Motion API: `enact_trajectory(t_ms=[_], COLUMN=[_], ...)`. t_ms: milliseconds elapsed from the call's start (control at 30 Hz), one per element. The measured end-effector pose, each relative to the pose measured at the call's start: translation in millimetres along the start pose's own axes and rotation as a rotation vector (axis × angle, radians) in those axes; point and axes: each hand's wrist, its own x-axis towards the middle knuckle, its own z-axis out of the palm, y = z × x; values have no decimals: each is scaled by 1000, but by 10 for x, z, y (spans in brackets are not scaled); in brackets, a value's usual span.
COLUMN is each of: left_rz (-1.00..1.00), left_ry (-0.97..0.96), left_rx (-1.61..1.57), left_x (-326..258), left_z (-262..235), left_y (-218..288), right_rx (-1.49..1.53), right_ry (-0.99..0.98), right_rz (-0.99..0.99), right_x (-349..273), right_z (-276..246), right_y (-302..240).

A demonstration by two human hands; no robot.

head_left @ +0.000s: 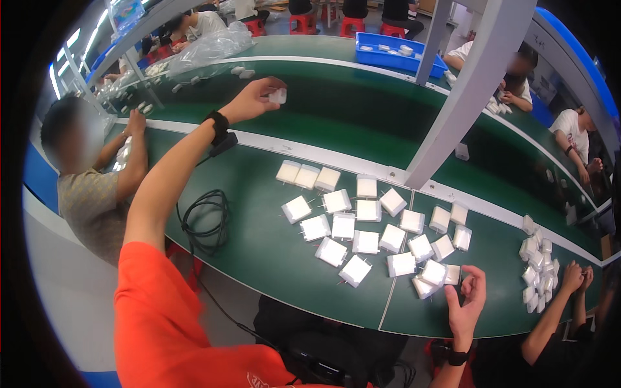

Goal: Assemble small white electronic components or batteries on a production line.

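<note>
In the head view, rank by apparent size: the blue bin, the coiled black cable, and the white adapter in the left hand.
1. Blue bin, though it sits farthest away.
2. Coiled black cable, nearly as large; its nearness makes this unsure.
3. White adapter in the left hand, clearly smallest.

A small white plastic charger block (278, 96) held aloft over the green belt; more white charger blocks (366, 227) lie flat, scattered across the workbench.

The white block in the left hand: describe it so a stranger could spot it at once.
Start at the long green table and follow the person's outstretched left arm up to the left hand over the belt. The small white block sits pinched at its fingertips. Unlike the many white blocks lying flat on the table, it alone is held in the air.
</note>
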Motion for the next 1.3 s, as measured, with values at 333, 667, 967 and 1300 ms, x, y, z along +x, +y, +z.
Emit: enact_trajectory(t_ms=[333,667,967,1300], left_rz=[154,125,-17,23], left_ry=[-106,258,-114,91], left_rx=[-196,189,230,274], left_x=[-1271,-351,-1,-139], left_z=[199,603,626,606], left_y=[1375,182,-89,-83], right_rx=[-17,18,-34,-82], right_ry=[-19,-45,-1,-10], right_rz=[-55,-110,-62,-87], right_x=[-17,60,15,2], right_z=[-41,72,14,7], right_y=[3,-16,-60,-99])
